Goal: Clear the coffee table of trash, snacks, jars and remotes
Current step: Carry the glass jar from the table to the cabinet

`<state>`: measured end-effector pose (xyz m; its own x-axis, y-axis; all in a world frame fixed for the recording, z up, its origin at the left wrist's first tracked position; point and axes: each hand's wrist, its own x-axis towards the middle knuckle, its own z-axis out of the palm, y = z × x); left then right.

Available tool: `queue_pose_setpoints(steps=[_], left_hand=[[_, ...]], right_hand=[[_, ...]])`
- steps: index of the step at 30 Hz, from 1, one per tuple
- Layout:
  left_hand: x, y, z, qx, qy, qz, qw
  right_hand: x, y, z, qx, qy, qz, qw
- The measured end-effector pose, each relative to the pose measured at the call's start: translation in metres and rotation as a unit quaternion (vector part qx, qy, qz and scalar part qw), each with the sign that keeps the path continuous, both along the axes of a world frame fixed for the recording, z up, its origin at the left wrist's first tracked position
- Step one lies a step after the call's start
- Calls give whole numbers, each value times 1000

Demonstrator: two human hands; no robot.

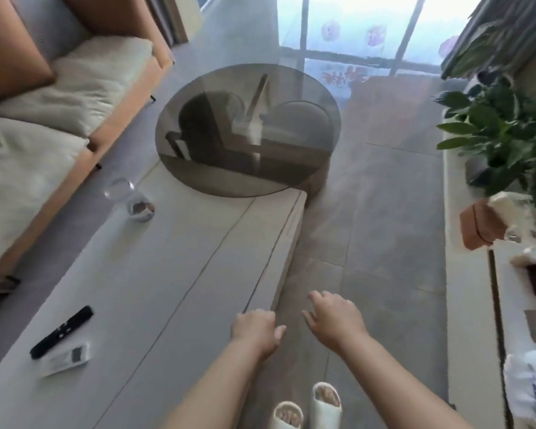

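A long pale coffee table runs away from me, with a round smoked-glass top at its far end. On it lie a black remote and a white remote side by side at the near left. A clear glass jar with something brown at its bottom lies tipped over further back. My left hand hovers at the table's near right edge, fingers curled, holding nothing. My right hand is over the floor beside the table, fingers spread and empty.
An orange sofa with cream cushions lines the left side. A low white cabinet on the right carries a leafy potted plant, an orange box and other items. Grey tiled floor lies between. My feet in white slippers stand below.
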<state>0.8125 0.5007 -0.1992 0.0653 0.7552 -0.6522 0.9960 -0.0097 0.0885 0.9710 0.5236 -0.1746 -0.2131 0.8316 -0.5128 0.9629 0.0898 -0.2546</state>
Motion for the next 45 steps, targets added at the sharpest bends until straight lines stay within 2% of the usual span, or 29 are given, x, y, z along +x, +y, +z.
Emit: queue_pose_setpoints(steps=[7,11,17,23,33,45], left_hand=[[-25,20,5,2,17,129,992],[-39,24,4,-7,-4,196,980],[-94,35,0,4,5,256,967],[-174,79,-7,15,14,295,955],[-318,178,-12,104,27,358,927],[-391,263,-82,191,6,449,873]], right_hand=[[-37,57,-5,3,6,104,995],[-70,78,-8,16,23,164,986],[-136,110,-9,34,43,231,972],[-211,160,-9,55,53,255,964],[-338,244,-25,74,57,265,960],[-458,327,-96,94,97,294,946]])
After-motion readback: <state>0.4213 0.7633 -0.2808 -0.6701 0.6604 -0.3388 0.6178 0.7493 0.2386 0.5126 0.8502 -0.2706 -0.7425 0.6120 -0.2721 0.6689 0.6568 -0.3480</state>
